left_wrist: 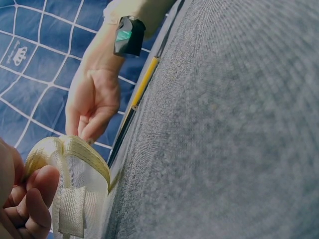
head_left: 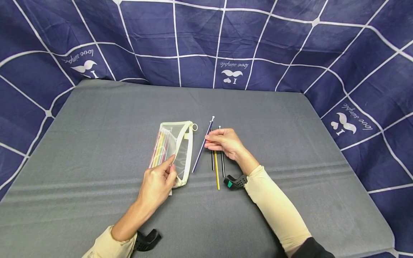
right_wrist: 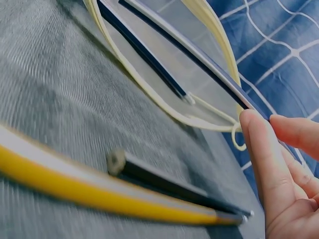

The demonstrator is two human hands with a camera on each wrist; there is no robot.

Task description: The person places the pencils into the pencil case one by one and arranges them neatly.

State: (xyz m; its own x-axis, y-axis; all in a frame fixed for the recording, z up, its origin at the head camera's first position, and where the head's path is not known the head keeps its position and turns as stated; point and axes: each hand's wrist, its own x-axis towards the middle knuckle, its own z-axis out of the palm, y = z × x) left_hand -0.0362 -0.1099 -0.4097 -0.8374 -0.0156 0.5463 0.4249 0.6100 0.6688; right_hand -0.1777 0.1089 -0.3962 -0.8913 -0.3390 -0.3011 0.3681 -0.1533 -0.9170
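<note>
My right hand (head_left: 226, 141) pinches a dark blue pencil (head_left: 200, 156) between thumb and fingertips, holding it at a slant just right of the pouch. The pouch (head_left: 189, 154) is see-through mesh with a cream zipper edge and a ring pull, and its mouth gapes open. My left hand (head_left: 159, 182) pinches the pouch's near rim, index finger stretched along it. Several coloured pencils (head_left: 159, 147) lie inside on the left. In the right wrist view, a dark pencil (right_wrist: 149, 55) shows within the pouch's mouth, and the held pencil (right_wrist: 199, 59) crosses in front.
Under and beside my right hand lie a yellow pencil (head_left: 217, 173) and two dark pencils, one of them a black pencil (head_left: 223, 166). All rest on a grey cloth-covered table (head_left: 274, 125). A blue checked curtain (head_left: 200, 39) borders its back and sides.
</note>
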